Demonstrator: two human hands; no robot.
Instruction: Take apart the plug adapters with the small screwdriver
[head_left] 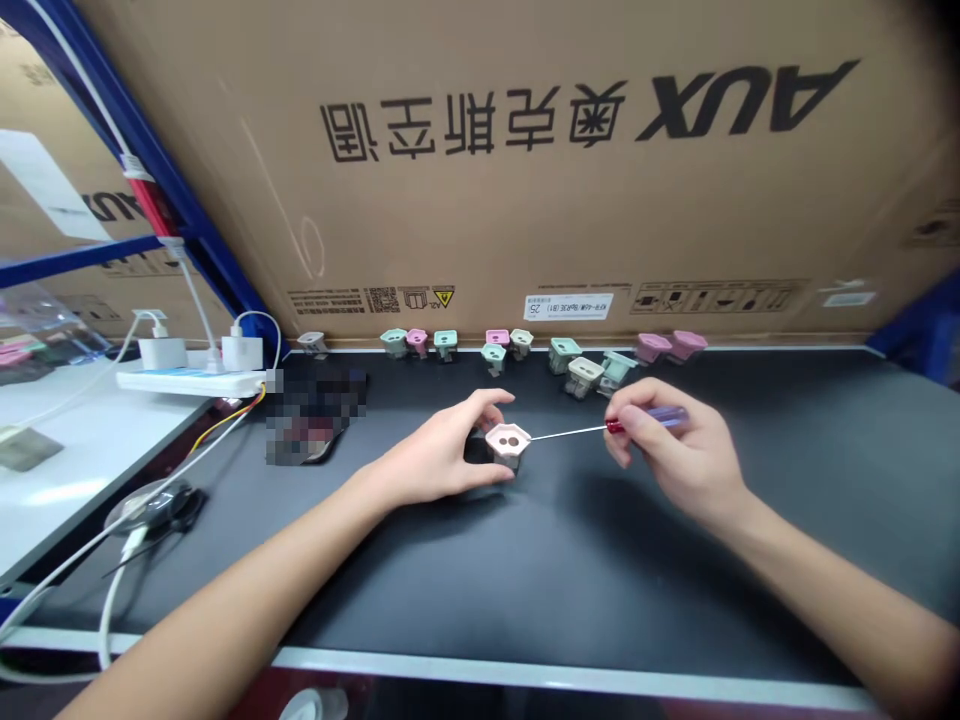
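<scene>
Steadying a pale pink hexagonal plastic housing (508, 441) on the black bench top (570, 600), the left hand (439, 450) curled its fingers around the housing's sides and gripped it in place. The right hand (675, 450) pinched a red-and-blue-handled screwdriver (646, 420), aiming its thin shaft across at the housing, while other pastel housings (565, 353) stood along the bench's back edge.

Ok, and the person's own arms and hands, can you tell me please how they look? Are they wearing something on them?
Nothing is worn that I can see. The left hand and right hand are bare, with no gloves or rings, and the left forearm and right forearm show no sleeve, watch or bracelet.
</scene>
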